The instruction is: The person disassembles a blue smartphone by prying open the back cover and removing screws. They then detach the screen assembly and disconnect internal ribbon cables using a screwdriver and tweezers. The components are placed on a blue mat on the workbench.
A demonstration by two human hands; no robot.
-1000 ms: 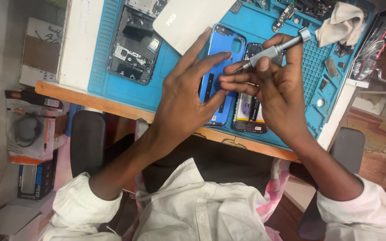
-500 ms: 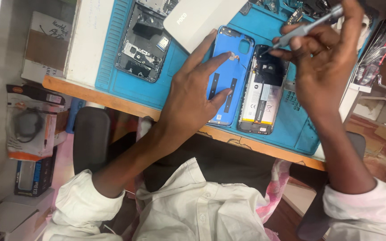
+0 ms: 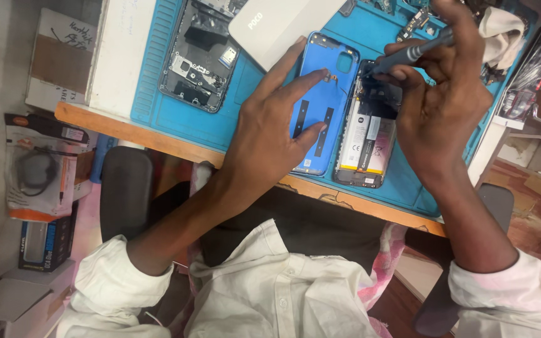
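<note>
Head view: left hand [image 3: 270, 138] lies flat, fingers spread, pressing the blue back cover [image 3: 327, 106] onto the blue work mat [image 3: 158, 75]. Right hand [image 3: 439, 106] pinches a screwdriver [image 3: 408, 53], tip over the opened phone [image 3: 370, 131] just beside the cover. Both sit near the mat's front edge; another stripped phone frame [image 3: 198, 56] lies left, well apart.

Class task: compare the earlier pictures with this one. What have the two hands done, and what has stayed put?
The right hand drew away from the left, lifted the screwdriver, and has now brought its tip down to the opened phone. The left hand stays spread on the blue back cover; the blue mat is unchanged.
</note>
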